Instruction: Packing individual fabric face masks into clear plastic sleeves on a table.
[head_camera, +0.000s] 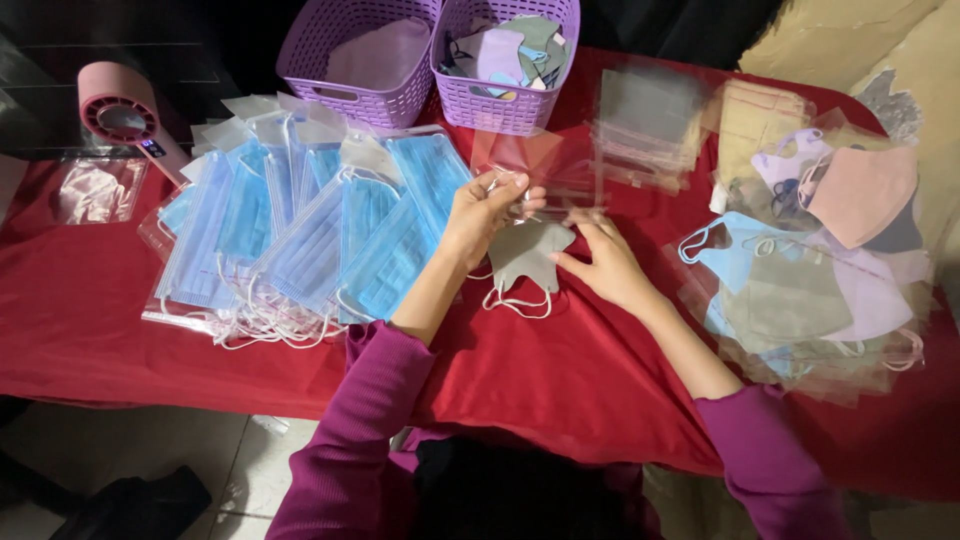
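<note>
This looks like a small home packing spot rather than a factory. The worktop (560, 380) is draped in a plain red cloth (100, 330) and stands on a tiled floor (200, 450). Two purple plastic baskets (360, 60), stacks of bagged blue face masks (300, 230), loose clear bags (650, 130) and a small pink handheld device (125, 115) lie crowded on it.

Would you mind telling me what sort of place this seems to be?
Probably a small home packing station for face masks: a table under a red cloth, bagged blue masks, clear sleeves, purple baskets, and a grey mask at the left hand and right hand.
</note>
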